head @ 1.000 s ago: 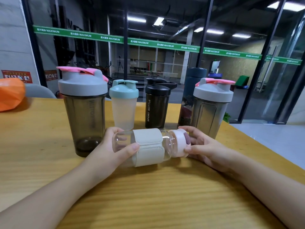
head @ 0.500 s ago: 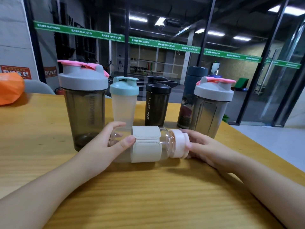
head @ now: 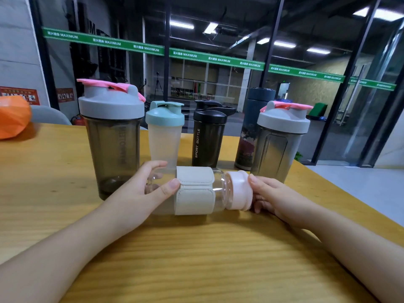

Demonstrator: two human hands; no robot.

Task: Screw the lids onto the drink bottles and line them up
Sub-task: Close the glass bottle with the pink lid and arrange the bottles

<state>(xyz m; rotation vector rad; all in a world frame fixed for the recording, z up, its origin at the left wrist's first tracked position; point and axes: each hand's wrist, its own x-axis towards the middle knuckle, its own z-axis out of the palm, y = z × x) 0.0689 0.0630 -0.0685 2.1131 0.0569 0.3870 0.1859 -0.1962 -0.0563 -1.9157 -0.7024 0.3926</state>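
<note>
- My left hand grips the base end of the clear bottle, thumb over the front and fingers curled behind, showing blurred through the glass.
- The bottle lies on its side on the wooden surface, just in front of the standing row, with a beige sleeve wrapped round its middle that hides the glass there.
- My right hand holds the pale pink lid at the bottle's mouth; its fingers curl behind the lid's end, so I cannot see their tips or how far the lid is on.
- Behind stand five lidded bottles: a large smoky shaker with a grey and pink lid, a frosted one with a teal lid, a black one marked SPORT BOTTLE, a dark blue flask partly hidden by a second smoky shaker.
- The print on the large shaker is too faint to read.
- An orange object at the far left is cut off by the frame edge.
</note>
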